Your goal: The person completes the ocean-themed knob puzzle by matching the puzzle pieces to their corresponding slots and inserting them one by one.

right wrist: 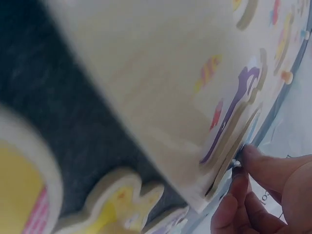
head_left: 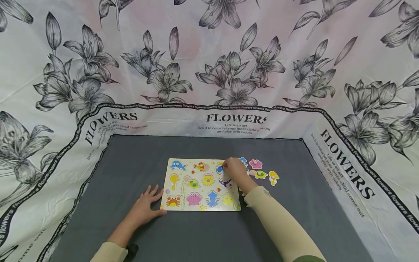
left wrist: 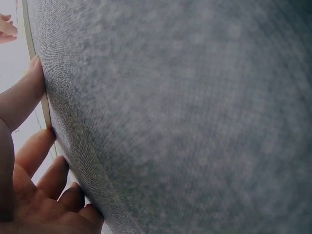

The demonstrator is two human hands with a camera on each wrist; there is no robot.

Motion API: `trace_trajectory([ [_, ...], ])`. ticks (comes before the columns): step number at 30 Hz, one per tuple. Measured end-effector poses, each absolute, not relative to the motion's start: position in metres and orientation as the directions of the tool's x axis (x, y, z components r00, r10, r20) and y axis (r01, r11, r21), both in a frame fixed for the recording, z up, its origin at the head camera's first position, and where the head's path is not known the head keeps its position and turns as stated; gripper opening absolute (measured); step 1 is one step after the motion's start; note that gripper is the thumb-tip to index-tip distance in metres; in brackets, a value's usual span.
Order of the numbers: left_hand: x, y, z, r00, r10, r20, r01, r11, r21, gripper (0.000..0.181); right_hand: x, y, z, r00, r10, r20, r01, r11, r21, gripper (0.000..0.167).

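A pale puzzle board [head_left: 196, 185] with sea-creature pictures lies on the grey table. My left hand [head_left: 142, 208] has its fingers spread, with thumb and fingertips touching the board's left edge; the left wrist view shows these fingers [left wrist: 30, 151] against that edge. At the board's upper right corner, my right hand [head_left: 236, 170] pinches a blue puzzle piece [head_left: 220, 169]. In the right wrist view, thumb and fingers [right wrist: 239, 190] close on that piece's small knob, and the piece stands nearly edge-on at the board. A purple whale-like picture [head_left: 225, 182] is just below it.
Loose pieces lie right of the board: a pink shell [head_left: 255, 164], a turtle [head_left: 260, 175], a yellow seahorse [head_left: 273, 178] and a blue one [head_left: 243, 160], with others partly hidden by the right arm. A flower-printed cloth [head_left: 235, 125] surrounds the grey tabletop [head_left: 131, 163].
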State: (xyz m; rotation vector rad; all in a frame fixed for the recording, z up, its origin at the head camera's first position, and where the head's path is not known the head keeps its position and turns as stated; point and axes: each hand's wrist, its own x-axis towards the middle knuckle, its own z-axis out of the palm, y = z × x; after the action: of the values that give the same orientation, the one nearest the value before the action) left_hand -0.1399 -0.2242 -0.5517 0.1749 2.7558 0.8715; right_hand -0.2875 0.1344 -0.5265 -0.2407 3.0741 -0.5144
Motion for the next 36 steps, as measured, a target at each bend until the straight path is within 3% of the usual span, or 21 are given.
trace_trajectory([
  [21, -0.143, -0.222, -0.552, -0.961, 0.203, -0.186, 0.060, 0.814, 0.578, 0.093, -0.288, 0.134, -0.524, -0.980, -0.195, 0.024, -0.193, 0.931, -0.311, 0.014],
  [36, -0.141, -0.225, -0.554, -0.962, 0.191, -0.194, 0.049, 0.822, 0.567, 0.094, -0.297, 0.145, -0.540, -0.990, -0.087, -0.109, 0.001, 0.776, -0.630, 0.010],
])
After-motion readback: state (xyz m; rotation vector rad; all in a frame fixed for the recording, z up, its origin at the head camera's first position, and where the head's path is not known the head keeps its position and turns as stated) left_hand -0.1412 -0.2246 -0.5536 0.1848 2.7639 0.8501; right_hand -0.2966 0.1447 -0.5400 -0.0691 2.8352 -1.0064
